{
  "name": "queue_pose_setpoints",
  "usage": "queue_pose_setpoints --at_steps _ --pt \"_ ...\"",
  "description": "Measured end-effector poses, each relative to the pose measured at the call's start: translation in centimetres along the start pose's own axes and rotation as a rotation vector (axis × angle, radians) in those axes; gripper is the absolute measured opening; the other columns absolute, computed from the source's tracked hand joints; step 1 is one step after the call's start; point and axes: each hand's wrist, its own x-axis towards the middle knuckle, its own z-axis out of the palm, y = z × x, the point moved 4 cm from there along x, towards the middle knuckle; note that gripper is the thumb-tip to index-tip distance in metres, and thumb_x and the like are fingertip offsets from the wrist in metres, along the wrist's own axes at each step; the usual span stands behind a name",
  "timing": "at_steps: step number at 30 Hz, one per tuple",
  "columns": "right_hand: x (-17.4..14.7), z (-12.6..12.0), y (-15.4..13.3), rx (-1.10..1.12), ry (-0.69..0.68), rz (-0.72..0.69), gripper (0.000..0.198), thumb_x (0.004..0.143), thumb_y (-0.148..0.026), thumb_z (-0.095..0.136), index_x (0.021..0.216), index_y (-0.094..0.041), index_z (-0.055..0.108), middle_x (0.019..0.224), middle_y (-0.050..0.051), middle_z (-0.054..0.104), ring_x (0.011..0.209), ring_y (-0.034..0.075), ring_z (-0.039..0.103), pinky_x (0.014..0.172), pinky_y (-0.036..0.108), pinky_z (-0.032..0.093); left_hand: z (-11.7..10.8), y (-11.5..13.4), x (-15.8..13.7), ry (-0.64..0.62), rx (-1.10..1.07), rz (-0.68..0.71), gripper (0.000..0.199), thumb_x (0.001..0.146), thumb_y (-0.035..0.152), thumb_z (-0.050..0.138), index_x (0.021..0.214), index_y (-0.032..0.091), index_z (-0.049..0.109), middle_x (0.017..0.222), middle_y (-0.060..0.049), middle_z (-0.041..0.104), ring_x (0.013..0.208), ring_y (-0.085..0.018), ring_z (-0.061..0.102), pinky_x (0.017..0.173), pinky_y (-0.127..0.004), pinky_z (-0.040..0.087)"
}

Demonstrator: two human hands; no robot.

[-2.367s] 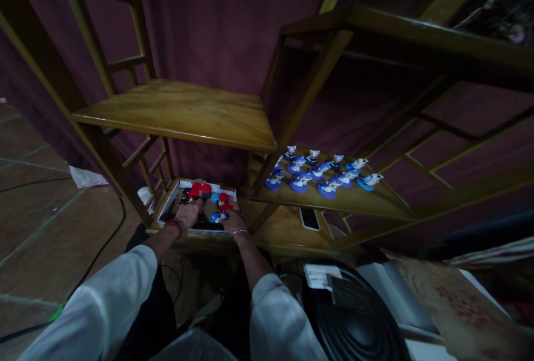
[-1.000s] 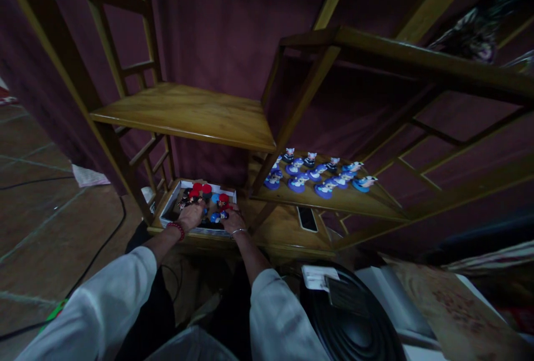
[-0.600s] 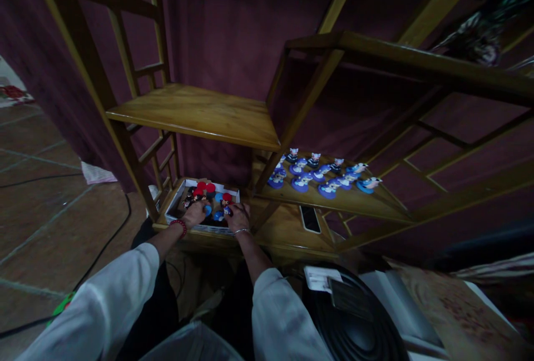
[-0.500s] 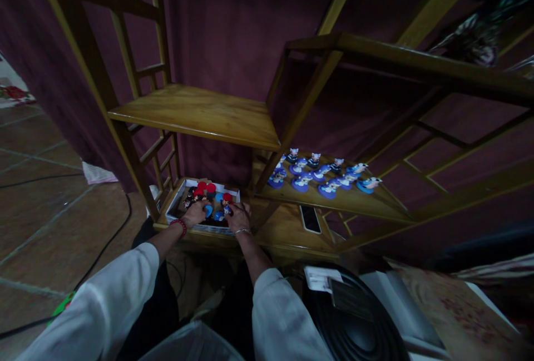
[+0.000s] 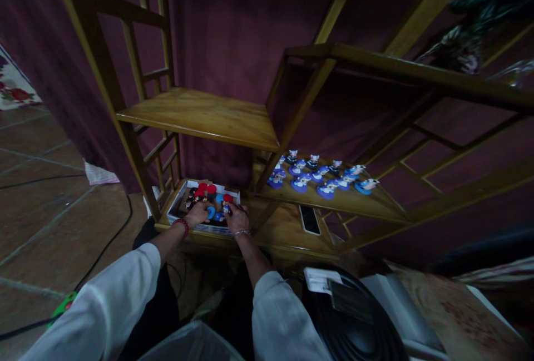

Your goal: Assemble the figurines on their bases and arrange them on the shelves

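A shallow white box [image 5: 173,217] on the low left shelf holds several small figurines with red, black and blue parts. My left hand [image 5: 197,214] reaches over its near left side, fingers closed on a figurine with a round blue base [image 5: 211,213]. At the box's right end, my right hand [image 5: 237,219] grips a small figurine [image 5: 226,209] with blue and white on it. Just behind that one is a red round piece [image 5: 227,198]. Another blue piece [image 5: 219,216] lies between my hands.
Several purple-based figurines [image 5: 300,182] stand on the right shelf [image 5: 375,208], beside some black and blue ones. A phone [image 5: 309,219] lies on the lower board. A wooden shelf [image 5: 200,116] overhangs the box. A black cable coil [image 5: 354,316] sits at lower right.
The view has shifted slightly. My left hand has tilted the blue-based figurine a little, and both hands stay in the box.
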Motion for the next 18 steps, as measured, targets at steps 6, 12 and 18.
queue_pose_setpoints --at_steps 6,12,18 --pt "-0.2 -0.1 -0.3 -0.015 -0.053 0.068 0.035 0.074 -0.033 0.053 0.109 -0.033 0.053 0.093 0.001 0.064 0.083 0.016 0.058 0.071 0.025 0.041 0.1 0.4 -0.6 0.014 0.059 -0.012 0.035 0.068 0.005 0.044 0.099 0.013 0.058 0.104 -0.007 0.058 0.083 -0.017 0.057 0.061 -0.023 0.050" --pt "0.2 0.6 -0.3 0.152 -0.029 0.082 0.032 0.072 -0.032 0.054 0.104 -0.030 0.056 0.088 0.001 0.066 0.078 0.017 0.060 0.068 0.026 0.043 0.4 0.7 -0.9 0.009 0.037 0.005 0.035 0.069 0.002 0.041 0.099 0.012 0.057 0.109 -0.010 0.056 0.087 -0.018 0.057 0.061 -0.023 0.050" --pt "0.3 1.4 0.0 0.397 0.023 0.073 0.030 0.067 -0.027 0.056 0.097 -0.025 0.058 0.085 -0.001 0.065 0.078 0.014 0.060 0.071 0.024 0.045 0.9 1.3 -1.5 0.022 -0.141 0.026 0.035 0.068 -0.001 0.039 0.095 0.011 0.058 0.101 -0.009 0.061 0.083 -0.017 0.059 0.064 -0.027 0.051"
